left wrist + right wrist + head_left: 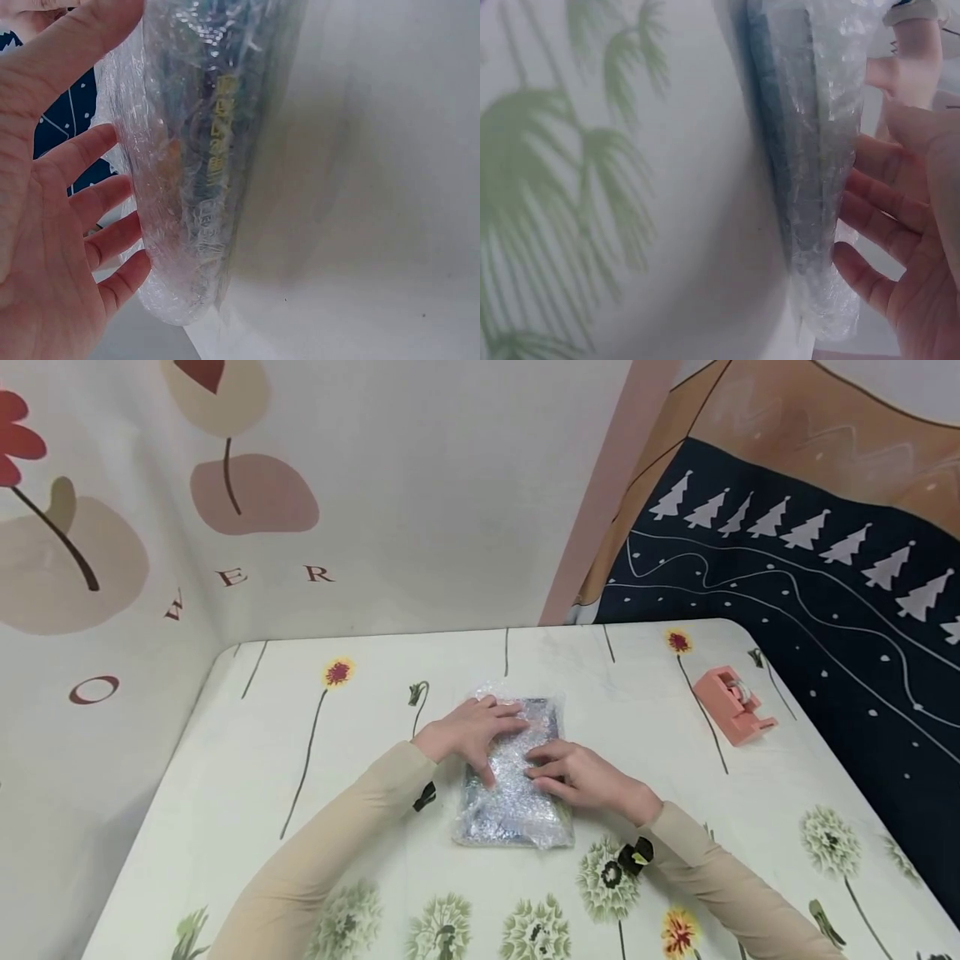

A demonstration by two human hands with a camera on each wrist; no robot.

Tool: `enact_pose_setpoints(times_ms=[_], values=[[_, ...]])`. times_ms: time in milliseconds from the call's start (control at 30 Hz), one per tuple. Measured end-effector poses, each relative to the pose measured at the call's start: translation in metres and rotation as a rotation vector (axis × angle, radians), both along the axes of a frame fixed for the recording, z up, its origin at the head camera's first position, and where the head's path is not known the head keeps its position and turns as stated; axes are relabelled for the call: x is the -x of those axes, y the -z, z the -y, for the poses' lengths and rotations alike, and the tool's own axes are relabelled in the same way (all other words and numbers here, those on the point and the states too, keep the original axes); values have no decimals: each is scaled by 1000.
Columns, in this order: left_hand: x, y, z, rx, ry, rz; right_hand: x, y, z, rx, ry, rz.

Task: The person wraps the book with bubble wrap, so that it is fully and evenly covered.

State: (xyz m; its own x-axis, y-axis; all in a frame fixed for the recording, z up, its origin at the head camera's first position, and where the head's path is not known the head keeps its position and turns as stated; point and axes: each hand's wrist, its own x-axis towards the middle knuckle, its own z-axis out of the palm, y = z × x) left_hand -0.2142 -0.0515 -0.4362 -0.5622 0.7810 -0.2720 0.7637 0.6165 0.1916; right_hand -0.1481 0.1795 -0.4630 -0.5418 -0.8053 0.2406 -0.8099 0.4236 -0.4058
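Note:
A thick book (pixel 517 814) wrapped in bubble wrap lies flat near the middle of the flowered table. Its spine, with gold lettering (pixel 223 127), shows through the plastic in the left wrist view. My left hand (pixel 476 732) rests on the upper left of the wrapped top, fingers spread and thumb pointing toward me. From the right side, my right hand (pixel 588 777) touches the middle of the wrap with its fingertips, the fingers slightly bent. Neither hand grips the book. In the right wrist view, the bubble wrap (pixel 832 300) extends past the book's end.
A pink tape dispenser (pixel 727 706) with a roll of tape stands at the right of the table (pixel 225 793). Behind the table hangs a pale printed cloth (pixel 420 527), and a dark cloth with white trees (pixel 825 635) covers the right side.

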Motion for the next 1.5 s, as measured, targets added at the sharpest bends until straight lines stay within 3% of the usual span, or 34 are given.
enact_pose_setpoints(times_ms=[233,433,567,800,1133,1500], values=[[0,-1,1,10,-5,6,4,3,3,50,8,14],[0,-2,0,20,-5,10,11,8,14,48,65,45],[0,-2,1,23,-7,10,15,8,20,98,93,51],[0,-2,2,19,-10,16,25,12,32,259,114,207],[-1,-3,2,9,-22,18,28,15,33,256,93,218],[-1,6,16,-129,5,29,28,14,30,242,62,233]])
